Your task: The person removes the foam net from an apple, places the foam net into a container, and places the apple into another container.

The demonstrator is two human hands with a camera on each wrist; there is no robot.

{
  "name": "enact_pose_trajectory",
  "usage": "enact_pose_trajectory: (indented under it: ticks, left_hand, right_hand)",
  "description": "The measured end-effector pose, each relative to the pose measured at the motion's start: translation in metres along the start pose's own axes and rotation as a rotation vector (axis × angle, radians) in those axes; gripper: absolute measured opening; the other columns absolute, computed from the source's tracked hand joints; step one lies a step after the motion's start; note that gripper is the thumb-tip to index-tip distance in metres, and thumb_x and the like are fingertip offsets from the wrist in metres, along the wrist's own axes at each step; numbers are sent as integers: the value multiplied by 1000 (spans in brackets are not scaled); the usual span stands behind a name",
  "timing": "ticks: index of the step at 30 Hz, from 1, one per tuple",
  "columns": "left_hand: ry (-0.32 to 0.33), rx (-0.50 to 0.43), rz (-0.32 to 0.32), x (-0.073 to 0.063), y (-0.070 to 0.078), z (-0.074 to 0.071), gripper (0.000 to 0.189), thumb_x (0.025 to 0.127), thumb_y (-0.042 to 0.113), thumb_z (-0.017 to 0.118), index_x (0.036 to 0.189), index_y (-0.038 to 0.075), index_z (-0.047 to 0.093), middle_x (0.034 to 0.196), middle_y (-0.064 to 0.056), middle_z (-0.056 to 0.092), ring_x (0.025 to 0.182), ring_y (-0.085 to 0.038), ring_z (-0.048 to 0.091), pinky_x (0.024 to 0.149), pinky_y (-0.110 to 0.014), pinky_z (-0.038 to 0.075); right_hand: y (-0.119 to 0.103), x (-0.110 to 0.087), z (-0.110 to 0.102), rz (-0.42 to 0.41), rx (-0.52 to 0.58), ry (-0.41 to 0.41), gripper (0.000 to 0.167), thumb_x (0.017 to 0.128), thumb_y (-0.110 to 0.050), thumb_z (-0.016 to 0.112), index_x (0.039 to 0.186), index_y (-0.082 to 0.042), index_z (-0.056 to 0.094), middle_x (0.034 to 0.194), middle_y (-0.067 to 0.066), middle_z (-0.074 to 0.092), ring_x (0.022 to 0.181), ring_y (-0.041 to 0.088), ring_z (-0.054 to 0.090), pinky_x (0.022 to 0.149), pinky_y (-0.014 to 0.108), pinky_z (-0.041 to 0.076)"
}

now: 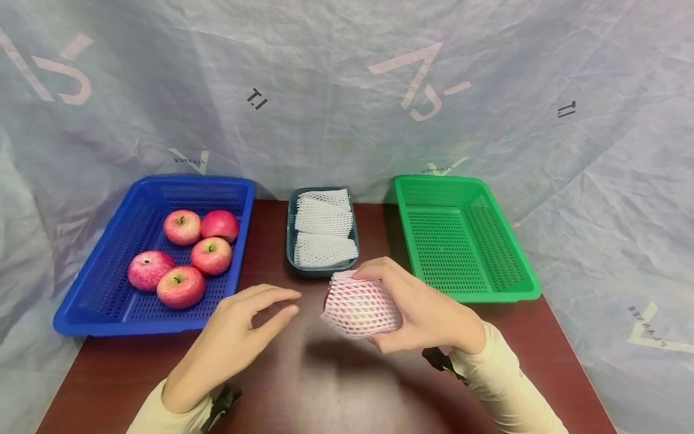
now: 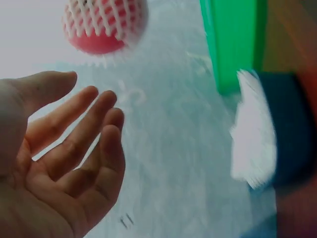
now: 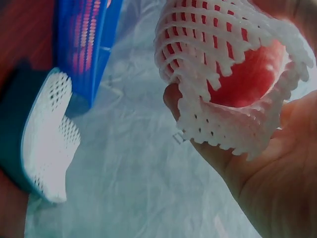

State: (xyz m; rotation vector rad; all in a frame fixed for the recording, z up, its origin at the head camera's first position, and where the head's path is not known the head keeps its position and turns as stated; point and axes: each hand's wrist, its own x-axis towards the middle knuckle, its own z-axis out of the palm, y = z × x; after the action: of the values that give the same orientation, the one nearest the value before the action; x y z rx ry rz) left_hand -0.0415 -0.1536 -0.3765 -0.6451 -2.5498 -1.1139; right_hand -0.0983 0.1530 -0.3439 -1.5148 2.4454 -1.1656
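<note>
A red apple (image 3: 247, 82) sits inside a white foam net sleeve (image 1: 362, 304), held above the table by my right hand (image 1: 417, 307). In the right wrist view the sleeve's open end shows part of the apple's bare skin. My left hand (image 1: 244, 328) is apart from the apple, to its left, with thumb and fingers spread and nothing between them. The left wrist view shows its loosely bent fingers (image 2: 74, 144) below the netted apple (image 2: 99, 44).
A blue basket (image 1: 70, 313) with several apples (image 1: 181, 287) stands on the left. At the back middle, a dark teal tray (image 1: 320, 273) holds white foam nets (image 1: 324, 250). A green basket (image 1: 450, 247) stands on the right. Grey cloth (image 1: 325, 120) hangs behind the table (image 1: 303, 398).
</note>
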Motion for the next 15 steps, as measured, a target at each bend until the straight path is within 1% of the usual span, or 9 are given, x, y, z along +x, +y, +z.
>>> enact_pose_trajectory:
  ticks: [3, 6, 8, 11, 13, 15]
  left_hand:
    - [-57, -84, 50, 9, 6, 3, 33, 90, 25, 77, 122, 29, 70, 114, 16, 65, 95, -4, 63, 77, -28, 53]
    - [-128, -132, 84, 11, 7, 4, 46, 87, 25, 80, 130, 23, 66, 120, 12, 64, 96, -6, 62, 78, -29, 54]
    - [-161, -146, 105, 11, 7, 5, 54, 83, 24, 83, 133, 19, 63, 121, 10, 63, 95, -7, 61, 78, -30, 53]
    - [-211, -165, 113, 12, 8, 6, 64, 77, 26, 87, 134, 19, 60, 117, 12, 61, 93, -6, 58, 77, -28, 52]
    - [-239, -176, 109, 13, 9, 7, 67, 74, 26, 88, 134, 22, 58, 115, 14, 59, 92, -5, 56, 76, -26, 51]
    - [-252, -179, 98, 13, 9, 8, 71, 70, 25, 89, 133, 25, 57, 113, 16, 58, 93, -4, 55, 77, -25, 49]
  right_hand:
    - [-2, 5, 2, -61, -23, 1, 84, 67, -21, 83, 140, -15, 43, 136, -3, 47, 118, 14, 51, 90, 30, 51]
    - [-4, 10, 5, -117, -21, 5, 83, 66, -21, 82, 139, -11, 43, 136, 0, 48, 119, 16, 51, 91, 30, 50]
    - [-5, 12, 7, -148, -16, -4, 82, 66, -21, 81, 138, -10, 43, 136, 2, 48, 120, 17, 50, 93, 31, 49]
    - [-6, 16, 13, -183, -6, -37, 80, 69, -22, 80, 139, -9, 43, 136, 2, 47, 120, 16, 49, 94, 29, 48]
    - [-6, 17, 18, -191, 0, -64, 79, 71, -23, 79, 140, -10, 42, 137, 1, 45, 122, 15, 48, 96, 28, 47]
    - [-6, 19, 21, -197, -4, -77, 78, 73, -24, 79, 141, -11, 42, 137, 1, 45, 122, 14, 48, 96, 27, 46]
